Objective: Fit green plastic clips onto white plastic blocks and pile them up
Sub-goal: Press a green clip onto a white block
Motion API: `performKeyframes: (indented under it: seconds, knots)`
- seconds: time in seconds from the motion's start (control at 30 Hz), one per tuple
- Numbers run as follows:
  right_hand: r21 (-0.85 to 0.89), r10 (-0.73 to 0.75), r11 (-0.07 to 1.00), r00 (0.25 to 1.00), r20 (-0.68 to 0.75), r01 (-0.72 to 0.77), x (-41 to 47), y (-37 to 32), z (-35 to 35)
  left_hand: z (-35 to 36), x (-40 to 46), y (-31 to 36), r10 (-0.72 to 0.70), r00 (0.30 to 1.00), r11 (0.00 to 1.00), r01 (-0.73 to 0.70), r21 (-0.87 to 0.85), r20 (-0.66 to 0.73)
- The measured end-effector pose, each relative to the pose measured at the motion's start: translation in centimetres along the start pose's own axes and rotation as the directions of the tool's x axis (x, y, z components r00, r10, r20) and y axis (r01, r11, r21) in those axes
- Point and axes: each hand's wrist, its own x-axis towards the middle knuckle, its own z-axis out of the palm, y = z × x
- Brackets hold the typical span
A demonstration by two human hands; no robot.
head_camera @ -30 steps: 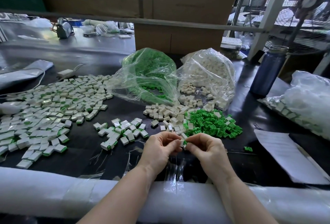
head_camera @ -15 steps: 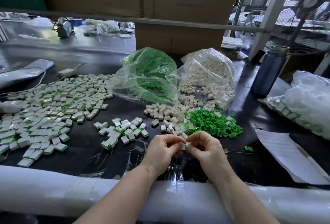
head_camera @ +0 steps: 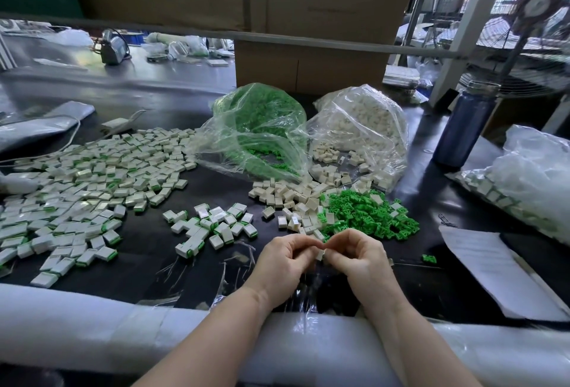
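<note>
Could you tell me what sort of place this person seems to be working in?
Most likely a small factory or workshop bench for hand assembly. Clear bags of green clips and white blocks feed loose heaps, a big spread of finished pieces covers the dark table, and cardboard cartons stand behind.

A dark, glossy desk (head_camera: 148, 266) carries everything. At its left lies a wide spread of finished blocks (head_camera: 77, 189), with a smaller cluster (head_camera: 212, 226) nearer the middle. Behind sit a clear bag of green clips (head_camera: 262, 127) and a clear bag of white blocks (head_camera: 364, 127); loose white blocks (head_camera: 293, 198) and loose green clips (head_camera: 367, 213) spill touching each other. At right stand a blue bottle (head_camera: 462, 127), a paper sheet (head_camera: 499, 269) and another bag (head_camera: 530, 180).
</note>
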Motion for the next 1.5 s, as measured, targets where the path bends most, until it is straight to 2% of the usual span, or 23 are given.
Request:
performKeyframes:
  seconds: [0.13, 0.37, 0.63, 0.97, 1.23, 1.37, 1.5]
  knots:
    - [0.058, 0.017, 0.998, 1.000, -0.023, -0.016, 0.10, -0.01, -0.06, 0.15, -0.17, 0.11, -0.007, 0.999, 0.993, 0.011, -0.119, 0.041]
    - [0.130, 0.032, 0.991, 0.999, 0.009, -0.033, -0.20, -0.11, -0.40, -0.10, -0.01, -0.06, -0.026, 1.000, 0.989, 0.024, -0.147, -0.008]
    - [0.068, 0.063, 0.996, 0.998, -0.027, -0.061, -0.04, 0.10, -0.19, -0.05, 0.09, -0.14, -0.065, 0.998, 0.980, 0.061, -0.188, -0.017]
    - [-0.074, 0.080, 0.994, 0.995, 0.057, -0.075, -0.11, 0.17, -0.17, 0.04, 0.08, -0.16, -0.064, 0.998, 0.996, 0.065, -0.056, 0.008]
    - [-0.184, 0.054, 0.982, 0.993, 0.102, -0.034, -0.12, 0.26, -0.24, 0.23, 0.03, -0.43, -0.010, 1.000, 0.990, 0.007, 0.143, 0.020]
    - [-0.134, 0.069, 0.989, 0.993, 0.098, -0.055, -0.17, 0.13, -0.36, 0.09, -0.03, -0.33, -0.014, 0.999, 0.994, 0.010, 0.108, 0.035]
    - [-0.037, 0.055, 0.998, 0.998, 0.030, -0.054, -0.22, -0.11, -0.10, 0.36, -0.01, -0.30, -0.001, 1.000, 0.997, 0.001, 0.073, -0.001]
